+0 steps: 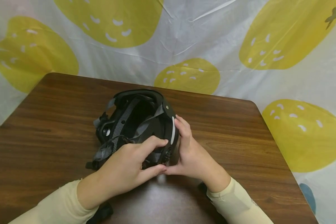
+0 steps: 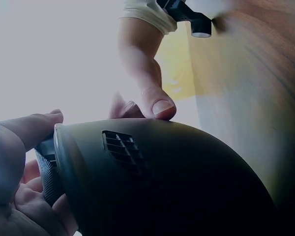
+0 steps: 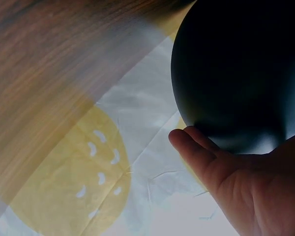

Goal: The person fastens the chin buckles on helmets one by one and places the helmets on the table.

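A black helmet [image 1: 149,124] lies with its open underside toward me, its padding and grey straps showing inside. My left hand [image 1: 130,160] grips the near rim, thumb along the outer edge and fingers reaching inside the shell. In the left wrist view, a small vent grille [image 2: 123,147] shows on the smooth shell close to that rim. My right hand [image 1: 194,155] holds the right side of the shell, fingers beside a pale strip [image 1: 173,130] and thumb tip near the left thumb. From the right wrist, the dark rounded shell [image 3: 231,69] shows above the fingers.
The helmet is over a brown wood-grain table [image 1: 226,137]. A white curtain with yellow fruit shapes [image 1: 187,76] hangs behind the table's far edge. Black wrist-worn devices [image 1: 102,213] show below the forearms.
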Tool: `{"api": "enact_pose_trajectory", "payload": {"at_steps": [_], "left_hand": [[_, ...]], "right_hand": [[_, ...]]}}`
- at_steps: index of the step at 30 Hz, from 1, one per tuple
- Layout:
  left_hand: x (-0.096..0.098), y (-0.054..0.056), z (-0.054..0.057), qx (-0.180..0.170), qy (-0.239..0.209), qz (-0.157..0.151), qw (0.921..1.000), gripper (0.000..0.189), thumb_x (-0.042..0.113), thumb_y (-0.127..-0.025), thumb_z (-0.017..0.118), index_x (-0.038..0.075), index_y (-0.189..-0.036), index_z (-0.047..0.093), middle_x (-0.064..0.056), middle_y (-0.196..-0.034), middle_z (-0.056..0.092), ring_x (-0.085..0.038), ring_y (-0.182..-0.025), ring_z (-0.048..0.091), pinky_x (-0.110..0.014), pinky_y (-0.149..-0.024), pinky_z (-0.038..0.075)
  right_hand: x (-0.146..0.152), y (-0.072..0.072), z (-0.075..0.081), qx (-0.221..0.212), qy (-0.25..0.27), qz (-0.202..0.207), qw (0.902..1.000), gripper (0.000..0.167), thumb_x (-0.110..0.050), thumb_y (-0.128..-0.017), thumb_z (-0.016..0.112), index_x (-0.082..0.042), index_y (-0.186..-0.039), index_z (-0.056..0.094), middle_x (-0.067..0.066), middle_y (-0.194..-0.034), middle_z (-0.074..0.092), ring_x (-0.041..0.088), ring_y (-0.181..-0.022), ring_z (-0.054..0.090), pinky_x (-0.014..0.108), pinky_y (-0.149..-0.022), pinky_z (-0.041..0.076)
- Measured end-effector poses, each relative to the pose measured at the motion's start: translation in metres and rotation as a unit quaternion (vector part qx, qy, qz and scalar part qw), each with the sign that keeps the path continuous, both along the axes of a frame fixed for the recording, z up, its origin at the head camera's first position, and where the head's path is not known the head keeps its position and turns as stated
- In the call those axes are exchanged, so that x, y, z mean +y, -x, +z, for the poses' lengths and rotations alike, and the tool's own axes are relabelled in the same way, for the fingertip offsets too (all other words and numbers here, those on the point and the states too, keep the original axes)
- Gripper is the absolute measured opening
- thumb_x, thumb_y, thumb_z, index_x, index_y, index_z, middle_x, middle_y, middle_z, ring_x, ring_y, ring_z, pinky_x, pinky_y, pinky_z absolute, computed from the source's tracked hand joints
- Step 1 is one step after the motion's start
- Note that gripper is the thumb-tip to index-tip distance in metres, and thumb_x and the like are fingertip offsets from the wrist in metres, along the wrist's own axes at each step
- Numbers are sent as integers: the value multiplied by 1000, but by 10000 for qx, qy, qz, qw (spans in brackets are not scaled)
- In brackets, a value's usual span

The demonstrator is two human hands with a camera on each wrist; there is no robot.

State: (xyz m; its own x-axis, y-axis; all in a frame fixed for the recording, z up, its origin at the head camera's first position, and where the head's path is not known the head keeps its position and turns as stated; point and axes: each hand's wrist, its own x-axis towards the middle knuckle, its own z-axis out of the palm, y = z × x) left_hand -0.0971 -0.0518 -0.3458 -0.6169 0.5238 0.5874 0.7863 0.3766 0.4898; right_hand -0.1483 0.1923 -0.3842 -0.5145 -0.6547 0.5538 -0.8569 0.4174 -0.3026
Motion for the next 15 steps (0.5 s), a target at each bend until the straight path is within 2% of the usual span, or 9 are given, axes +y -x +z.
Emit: {"api": "enact_pose_trajectory", "payload": {"at_steps": [5,11,15], "left_hand": [[0,1,0,21,-10,-6,10000,55,21,-90,89,9,-134,58,-5,-94,77,-11,-71,69,-36,-69,60],[0,0,0,-86,23,-26,10000,55,20,-91,89,9,-135,58,4,-76,68,-2,-59,51,-32,-63,57],[0,0,0,-94,34,3,9999,55,20,-90,89,9,-135,59,5,-73,67,-2,-60,52,-32,-63,57]], "right_hand": [[0,1,0,69,20,30,10000,147,-35,-62,106,-10,-161,0,33,-163,20,44,-154,26,50,-123,31],[1,0,-1,48,-54,-8,10000,149,-34,-64,105,-10,-163,-2,30,-165,17,44,-155,23,49,-122,32],[1,1,-1,12,-104,-41,9999,149,-34,-64,105,-11,-164,-3,28,-166,15,44,-156,21,49,-123,32]]}}
